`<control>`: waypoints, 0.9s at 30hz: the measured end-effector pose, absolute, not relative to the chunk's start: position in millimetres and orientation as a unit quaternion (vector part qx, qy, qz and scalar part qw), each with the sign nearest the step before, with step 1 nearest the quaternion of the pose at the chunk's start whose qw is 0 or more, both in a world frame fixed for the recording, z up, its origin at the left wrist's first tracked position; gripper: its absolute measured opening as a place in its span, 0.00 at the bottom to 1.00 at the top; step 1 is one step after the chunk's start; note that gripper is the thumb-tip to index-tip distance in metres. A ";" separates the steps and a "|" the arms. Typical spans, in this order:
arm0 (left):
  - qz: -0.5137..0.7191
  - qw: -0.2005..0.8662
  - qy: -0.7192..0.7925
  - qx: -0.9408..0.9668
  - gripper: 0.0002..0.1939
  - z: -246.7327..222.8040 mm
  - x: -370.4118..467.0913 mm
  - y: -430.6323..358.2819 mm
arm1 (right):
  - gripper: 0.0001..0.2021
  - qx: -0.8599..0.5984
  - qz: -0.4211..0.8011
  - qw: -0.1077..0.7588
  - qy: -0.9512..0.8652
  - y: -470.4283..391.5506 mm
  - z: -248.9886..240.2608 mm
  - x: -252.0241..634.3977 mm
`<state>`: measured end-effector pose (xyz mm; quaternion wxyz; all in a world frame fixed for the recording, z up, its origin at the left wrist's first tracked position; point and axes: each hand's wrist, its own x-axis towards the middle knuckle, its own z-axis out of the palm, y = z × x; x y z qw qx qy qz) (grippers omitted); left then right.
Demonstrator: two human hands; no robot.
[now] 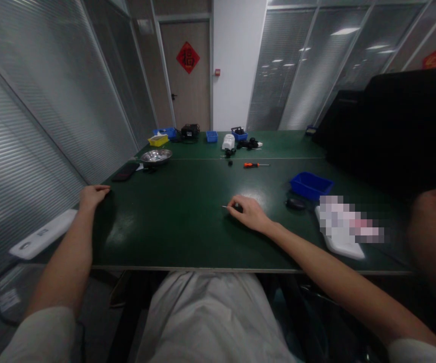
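Note:
My left hand [94,195] lies at the left edge of the green table [172,227], fingers stretched out and close together, with nothing visible in it. Near the table's middle, my right hand [249,213] is closed in a pinch. A thin pale tip [224,206] sticks out to the left of its fingertips, and something small and dark shows inside the curled fingers; most of it is hidden. Beyond the right hand lie a small black round piece [230,163] and an orange-handled screwdriver [251,165].
A blue tray [311,186], a black computer mouse [295,203] and a white board, partly blurred out, are at right, beside another person's arm [435,227]. A metal bowl [156,157] and dark phone [126,172] lie far left. A white power strip [44,234] sits left.

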<state>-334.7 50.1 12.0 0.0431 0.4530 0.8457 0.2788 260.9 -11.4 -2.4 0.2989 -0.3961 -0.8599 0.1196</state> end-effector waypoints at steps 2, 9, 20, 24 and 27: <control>0.283 0.063 0.851 0.438 0.13 11.0 -336.9 51.4 | 0.05 -0.399 0.120 0.296 -0.860 -10.5 -3.4 261.2; 0.294 0.074 0.861 0.408 0.14 6.6 -342.4 55.1 | 0.06 -0.399 0.122 0.291 -0.861 -11.6 -1.8 260.6; 0.307 0.082 0.858 0.404 0.14 7.5 -343.9 52.4 | 0.06 -0.401 0.128 0.284 -0.861 -13.0 -0.6 259.4; 0.307 0.070 0.853 0.417 0.12 7.1 -341.2 52.7 | 0.07 -0.406 0.129 0.279 -0.861 -12.3 -1.8 259.2; 0.309 0.062 0.847 0.428 0.09 7.0 -338.0 52.8 | 0.07 -0.405 0.129 0.279 -0.861 -11.6 -2.6 258.9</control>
